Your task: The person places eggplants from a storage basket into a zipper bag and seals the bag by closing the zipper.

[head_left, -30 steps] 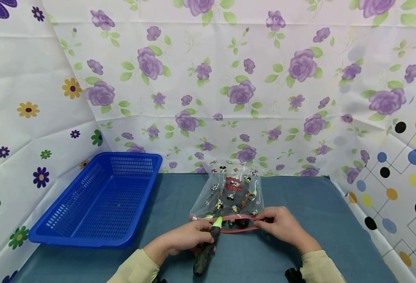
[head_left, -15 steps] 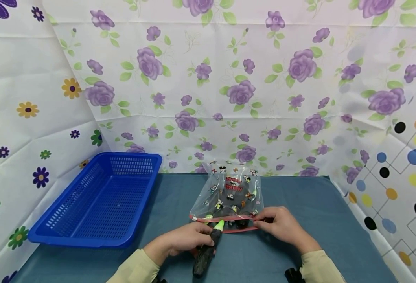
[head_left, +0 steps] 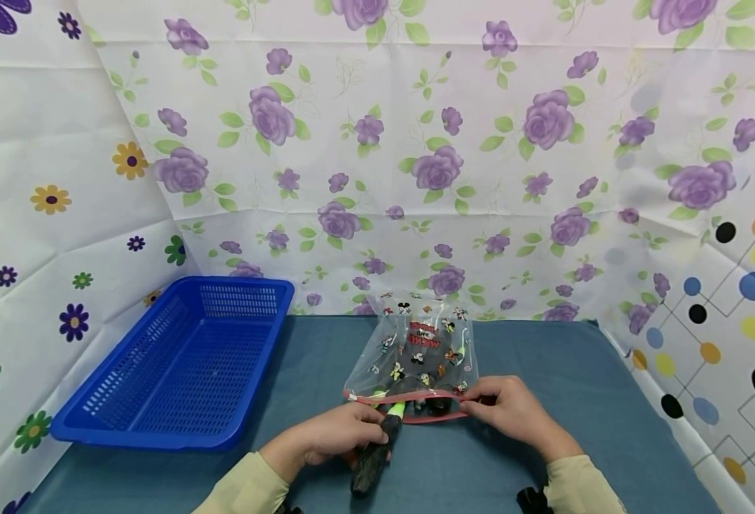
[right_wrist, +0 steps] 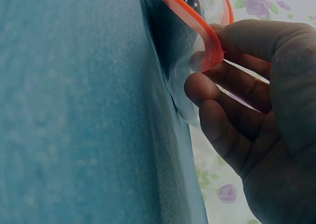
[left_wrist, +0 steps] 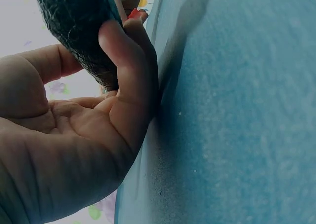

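A clear zip bag [head_left: 387, 357] with cartoon prints lies mid-table, its red-rimmed mouth facing me and parted. Dark things with green bits show inside. My left hand [head_left: 342, 434] grips a long, black, rough-skinned thing [head_left: 372, 460] with a bright green tip. That tip reaches into the mouth, partly under the upper red rim. In the left wrist view, fingers curl round the black thing [left_wrist: 81, 31], with a bit of red rim [left_wrist: 136, 15] right at them. My right hand [head_left: 512, 407] pinches the right end of the red rim [right_wrist: 210, 41] between thumb and finger.
To the left stands a blue perforated plastic basket [head_left: 223, 428] with nothing in it. A blue-green cloth [head_left: 576, 385] covers the table. Flower-printed sheets [head_left: 365, 178] rise behind and at the left, a dotted one [head_left: 731, 371] at the right.
The green tip has slid slightly, from over the upper red rim to just under it, at the mouth. My right hand and the bag have stayed nearly still.
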The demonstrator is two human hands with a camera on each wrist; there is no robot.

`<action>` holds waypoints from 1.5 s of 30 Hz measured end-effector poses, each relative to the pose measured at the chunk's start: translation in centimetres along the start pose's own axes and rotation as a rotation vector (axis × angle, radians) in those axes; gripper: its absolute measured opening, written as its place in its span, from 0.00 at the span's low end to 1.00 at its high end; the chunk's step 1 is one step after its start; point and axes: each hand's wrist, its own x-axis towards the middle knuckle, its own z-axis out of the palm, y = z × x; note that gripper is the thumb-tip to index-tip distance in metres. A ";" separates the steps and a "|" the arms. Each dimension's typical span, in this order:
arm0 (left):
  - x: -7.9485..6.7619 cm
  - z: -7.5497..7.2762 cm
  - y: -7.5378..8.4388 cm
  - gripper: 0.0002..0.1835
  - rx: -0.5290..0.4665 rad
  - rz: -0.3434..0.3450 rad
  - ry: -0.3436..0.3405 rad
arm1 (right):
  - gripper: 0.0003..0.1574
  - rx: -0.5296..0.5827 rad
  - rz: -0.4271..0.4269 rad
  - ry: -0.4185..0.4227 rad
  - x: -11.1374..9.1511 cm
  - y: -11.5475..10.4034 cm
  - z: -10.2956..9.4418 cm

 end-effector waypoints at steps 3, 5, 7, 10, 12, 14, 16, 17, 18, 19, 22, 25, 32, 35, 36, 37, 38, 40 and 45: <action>0.1 0.0 0.0 0.20 -0.017 -0.004 -0.005 | 0.04 0.000 -0.002 0.000 0.0 0.0 0.0; 0.1 0.0 -0.1 0.21 -0.037 -0.004 -0.013 | 0.04 0.001 -0.004 0.001 0.0 0.0 0.0; 0.1 0.0 -0.2 0.21 -0.057 -0.002 -0.022 | 0.04 0.003 -0.006 0.005 -0.1 0.0 0.0; 0.1 -0.1 -0.2 0.22 -0.083 -0.003 -0.034 | 0.04 0.002 -0.014 0.010 -0.1 0.0 0.0; 0.1 -0.1 -0.2 0.22 -0.097 -0.005 -0.041 | 0.04 0.001 -0.021 0.013 -0.1 0.0 0.0; 0.1 -0.1 -0.1 0.23 -0.108 -0.007 -0.043 | 0.05 -0.001 -0.024 0.013 -0.1 0.0 0.1; 0.0 -0.1 0.0 0.23 -0.117 -0.008 -0.045 | 0.05 0.001 -0.022 0.012 -0.1 0.1 0.1; -0.1 -0.1 0.0 0.23 -0.122 -0.008 -0.043 | 0.05 0.004 -0.019 0.010 -0.1 0.1 0.1; -0.1 -0.1 0.1 0.23 -0.125 -0.006 -0.041 | 0.05 0.006 -0.017 0.009 -0.1 0.1 0.1; -0.2 -0.1 0.1 0.23 -0.129 -0.005 -0.038 | 0.06 0.010 -0.013 0.008 -0.1 0.1 0.1; -0.3 -0.1 0.2 0.23 -0.135 -0.002 -0.022 | 0.06 0.017 -0.009 0.009 -0.1 0.0 0.1; -0.2 -0.1 0.2 0.23 -0.134 -0.003 -0.008 | 0.05 0.015 -0.007 0.011 -0.1 0.0 0.0; -0.1 0.2 0.2 0.22 -0.118 -0.025 0.035 | 0.05 0.006 -0.001 0.009 -0.1 0.0 0.0; -0.1 0.1 0.1 0.20 -0.113 -0.029 0.050 | 0.06 0.011 0.007 0.003 -0.1 0.0 0.0; -0.1 0.1 0.1 0.19 -0.110 -0.029 0.054 | 0.06 0.011 0.009 0.003 -0.1 0.0 0.0; -0.1 0.1 0.1 0.19 -0.109 -0.030 0.055 | 0.05 0.011 0.011 0.002 -0.1 0.0 0.0; -0.1 0.1 0.1 0.19 -0.108 -0.033 0.056 | 0.05 0.011 0.013 0.001 -0.1 -0.1 0.0; -0.1 0.1 0.1 0.20 -0.106 -0.037 0.058 | 0.05 0.008 0.014 0.002 -0.1 -0.1 0.0; 0.0 0.2 0.2 0.24 -0.123 -0.049 0.063 | 0.05 0.007 0.007 0.003 0.0 0.0 0.0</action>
